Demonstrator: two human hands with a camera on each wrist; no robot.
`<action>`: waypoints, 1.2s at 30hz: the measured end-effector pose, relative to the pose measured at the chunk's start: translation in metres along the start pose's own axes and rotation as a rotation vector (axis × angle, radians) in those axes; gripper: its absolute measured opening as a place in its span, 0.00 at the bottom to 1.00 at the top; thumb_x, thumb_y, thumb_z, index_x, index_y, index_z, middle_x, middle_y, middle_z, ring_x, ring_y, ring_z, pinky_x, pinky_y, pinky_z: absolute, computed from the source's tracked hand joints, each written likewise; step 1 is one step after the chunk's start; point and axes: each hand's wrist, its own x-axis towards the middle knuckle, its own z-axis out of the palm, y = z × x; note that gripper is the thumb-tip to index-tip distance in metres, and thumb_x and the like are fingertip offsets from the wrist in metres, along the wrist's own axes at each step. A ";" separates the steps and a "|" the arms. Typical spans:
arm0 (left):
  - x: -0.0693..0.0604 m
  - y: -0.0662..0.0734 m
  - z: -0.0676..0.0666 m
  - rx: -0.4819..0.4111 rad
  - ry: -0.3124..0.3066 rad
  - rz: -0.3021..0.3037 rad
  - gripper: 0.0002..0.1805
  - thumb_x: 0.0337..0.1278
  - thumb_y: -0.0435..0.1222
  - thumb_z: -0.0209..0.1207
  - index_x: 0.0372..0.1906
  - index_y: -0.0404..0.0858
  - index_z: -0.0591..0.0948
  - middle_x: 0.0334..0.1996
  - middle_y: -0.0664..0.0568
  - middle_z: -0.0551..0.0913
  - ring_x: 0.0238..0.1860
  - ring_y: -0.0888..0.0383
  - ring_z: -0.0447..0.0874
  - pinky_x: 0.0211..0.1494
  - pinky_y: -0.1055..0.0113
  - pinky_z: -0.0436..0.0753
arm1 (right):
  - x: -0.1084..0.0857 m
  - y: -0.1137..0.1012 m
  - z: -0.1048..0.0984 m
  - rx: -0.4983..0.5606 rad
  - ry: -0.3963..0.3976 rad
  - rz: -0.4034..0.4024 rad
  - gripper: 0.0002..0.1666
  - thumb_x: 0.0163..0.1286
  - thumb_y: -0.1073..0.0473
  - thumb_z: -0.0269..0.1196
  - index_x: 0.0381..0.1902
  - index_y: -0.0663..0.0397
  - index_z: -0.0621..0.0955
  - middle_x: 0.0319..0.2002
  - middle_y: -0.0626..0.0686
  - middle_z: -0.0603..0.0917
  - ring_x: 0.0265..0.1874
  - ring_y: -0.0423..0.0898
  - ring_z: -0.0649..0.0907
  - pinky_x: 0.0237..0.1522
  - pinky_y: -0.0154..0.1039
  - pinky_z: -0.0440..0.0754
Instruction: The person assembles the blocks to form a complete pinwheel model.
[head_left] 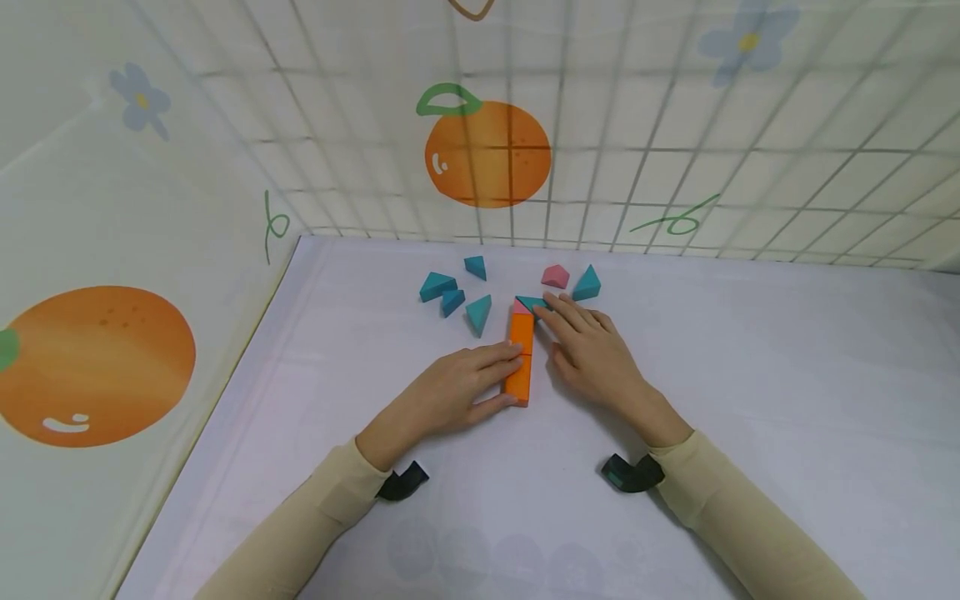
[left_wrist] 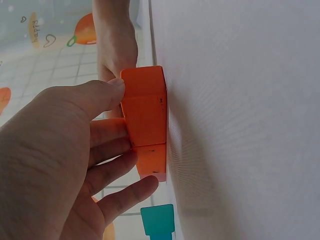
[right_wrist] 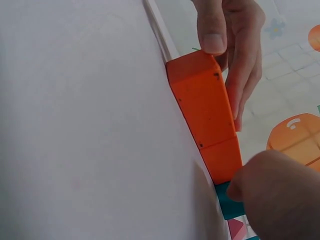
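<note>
In the head view two orange rectangular blocks [head_left: 518,380] lie end to end in a row on the white tabletop. My left hand [head_left: 459,385] comes in from the left; its fingers rest on top of them and its thumb touches the near block, as the left wrist view shows too. A small pink triangular block [head_left: 518,307] sits at the row's far end, and a teal triangular block [head_left: 529,302] lies against it. My right hand [head_left: 592,354] touches that teal block with its fingertips, which partly cover it; its thumb stands apart, right of the orange row.
Several loose teal triangular blocks [head_left: 478,315] lie left of the row's far end. Beyond my right hand are a pink block [head_left: 556,276] and another teal block [head_left: 587,283]. A wire grid [head_left: 645,150] behind printed cloth borders the far table edge.
</note>
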 end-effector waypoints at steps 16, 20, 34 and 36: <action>0.000 0.000 0.000 0.021 -0.030 -0.015 0.30 0.60 0.49 0.65 0.62 0.37 0.78 0.64 0.49 0.78 0.66 0.56 0.75 0.67 0.64 0.75 | 0.002 0.000 0.001 0.009 0.033 -0.023 0.33 0.68 0.60 0.57 0.71 0.54 0.67 0.74 0.55 0.64 0.74 0.56 0.63 0.68 0.57 0.65; 0.000 0.001 0.000 0.012 -0.041 -0.020 0.30 0.59 0.49 0.65 0.62 0.37 0.78 0.64 0.49 0.78 0.66 0.55 0.75 0.66 0.63 0.76 | 0.004 0.000 0.001 0.022 0.029 -0.040 0.33 0.69 0.61 0.54 0.72 0.53 0.66 0.75 0.53 0.63 0.75 0.53 0.60 0.70 0.55 0.62; 0.001 0.000 -0.001 0.005 -0.062 -0.025 0.30 0.61 0.49 0.63 0.63 0.37 0.78 0.64 0.49 0.77 0.66 0.55 0.74 0.67 0.63 0.75 | 0.008 -0.003 0.003 0.004 0.010 -0.068 0.32 0.69 0.63 0.53 0.72 0.49 0.68 0.73 0.53 0.67 0.74 0.54 0.63 0.69 0.56 0.62; 0.001 0.000 0.000 0.005 -0.058 -0.024 0.30 0.61 0.49 0.64 0.63 0.37 0.78 0.64 0.49 0.77 0.66 0.55 0.75 0.66 0.63 0.76 | 0.008 -0.003 0.003 0.008 0.009 -0.063 0.33 0.69 0.63 0.53 0.72 0.49 0.67 0.73 0.53 0.67 0.74 0.54 0.63 0.70 0.55 0.62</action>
